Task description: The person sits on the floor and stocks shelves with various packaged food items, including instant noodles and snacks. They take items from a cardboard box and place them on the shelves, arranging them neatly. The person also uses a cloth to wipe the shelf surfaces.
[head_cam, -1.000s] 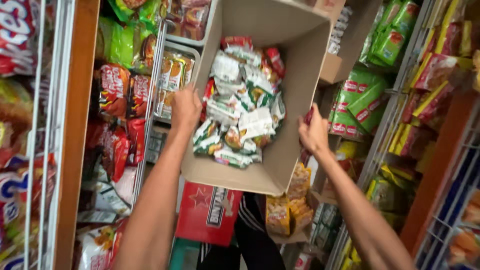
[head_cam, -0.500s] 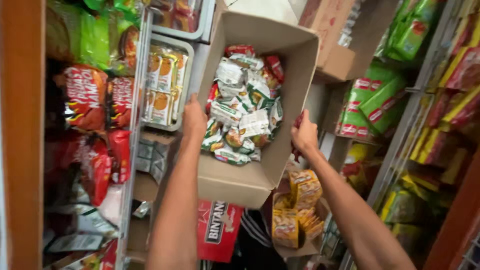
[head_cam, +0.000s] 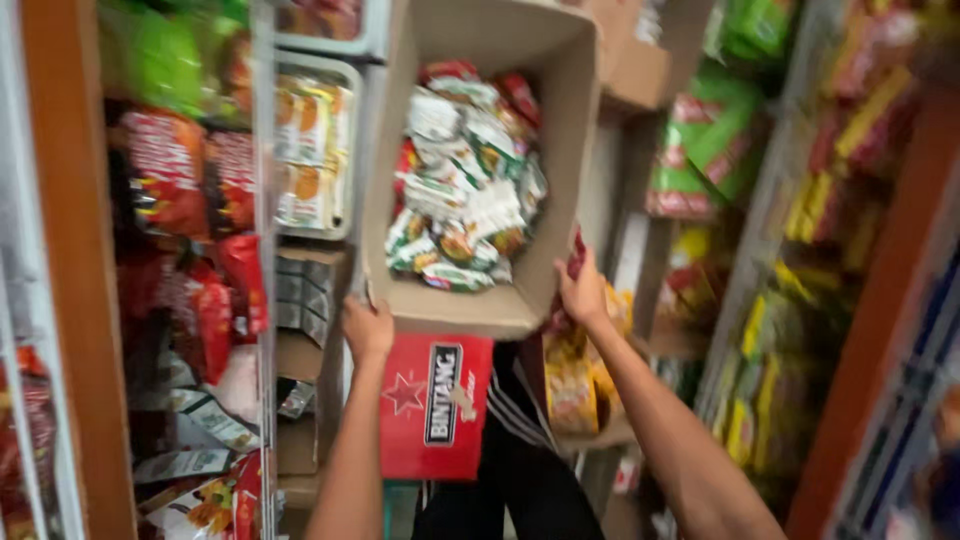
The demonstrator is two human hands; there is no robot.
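Note:
I hold an open brown cardboard box up in front of me in a narrow shop aisle. Inside it lie several small snack packets, green, white and red. My left hand grips the box's near left bottom corner. My right hand grips its near right bottom corner. Both forearms reach up from below.
A wire rack on the left holds red and green snack bags and orange-and-white packets. A red carton sits below the box. Yellow packets hang at centre right. Green and yellow packets fill shelves on the right.
The box has moved up and away from me. My hands have slid from its sides down to its near bottom corners. My view has swung slightly left.

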